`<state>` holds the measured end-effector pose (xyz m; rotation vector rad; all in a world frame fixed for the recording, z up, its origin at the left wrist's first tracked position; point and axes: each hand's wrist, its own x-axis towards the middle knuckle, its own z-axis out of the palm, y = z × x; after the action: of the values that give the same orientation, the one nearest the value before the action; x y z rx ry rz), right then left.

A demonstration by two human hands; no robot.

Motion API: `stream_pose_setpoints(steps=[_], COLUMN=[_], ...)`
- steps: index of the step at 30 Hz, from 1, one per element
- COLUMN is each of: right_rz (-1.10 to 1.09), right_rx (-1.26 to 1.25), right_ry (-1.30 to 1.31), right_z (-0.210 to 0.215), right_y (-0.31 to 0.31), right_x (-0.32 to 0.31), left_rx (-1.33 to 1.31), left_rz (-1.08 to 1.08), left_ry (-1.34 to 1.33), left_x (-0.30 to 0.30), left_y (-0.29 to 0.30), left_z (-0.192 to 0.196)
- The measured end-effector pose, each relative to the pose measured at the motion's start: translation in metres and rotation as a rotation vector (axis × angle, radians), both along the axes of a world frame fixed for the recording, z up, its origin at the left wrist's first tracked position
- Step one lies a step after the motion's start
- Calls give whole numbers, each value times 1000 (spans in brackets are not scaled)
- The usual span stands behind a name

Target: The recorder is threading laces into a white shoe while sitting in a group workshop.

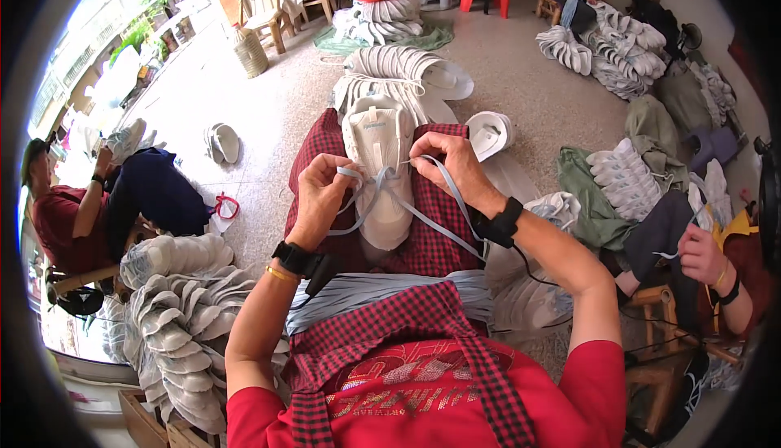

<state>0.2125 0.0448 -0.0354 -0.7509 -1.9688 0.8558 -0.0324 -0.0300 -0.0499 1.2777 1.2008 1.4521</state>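
Your left hand (321, 192) is closed on one end of the pale blue lace (382, 196), fingers pinched tight at the left side of the white shoe (378, 159) resting sole-down on your lap. Your right hand (447, 163) pinches the other run of lace just above the shoe's eyelets, though the fingertips hide which eyelet, so I cannot tell. The lace crosses over the tongue and trails down across the red checked apron (423, 244). A bundle of spare laces (382, 289) lies across your waist. Stacked white shoes (175, 310) sit by your left elbow
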Motion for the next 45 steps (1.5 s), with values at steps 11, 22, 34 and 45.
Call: stream_pose_setpoints(steps=[11, 22, 34, 45], right_rz=[-53, -27, 1, 54], right_rx=[96, -41, -21, 55], right_ry=[-58, -154, -208, -108], right_z=[-1, 0, 1, -4], right_y=[-2, 4, 6, 16], right_x=[-2, -10, -13, -14], left_rx=[-41, -19, 74, 378], left_rz=[54, 235, 320, 242], left_ry=[22, 168, 315, 619], left_x=[2, 11, 13, 10], left_y=[-11, -14, -15, 5], left_z=[1, 4, -8, 4])
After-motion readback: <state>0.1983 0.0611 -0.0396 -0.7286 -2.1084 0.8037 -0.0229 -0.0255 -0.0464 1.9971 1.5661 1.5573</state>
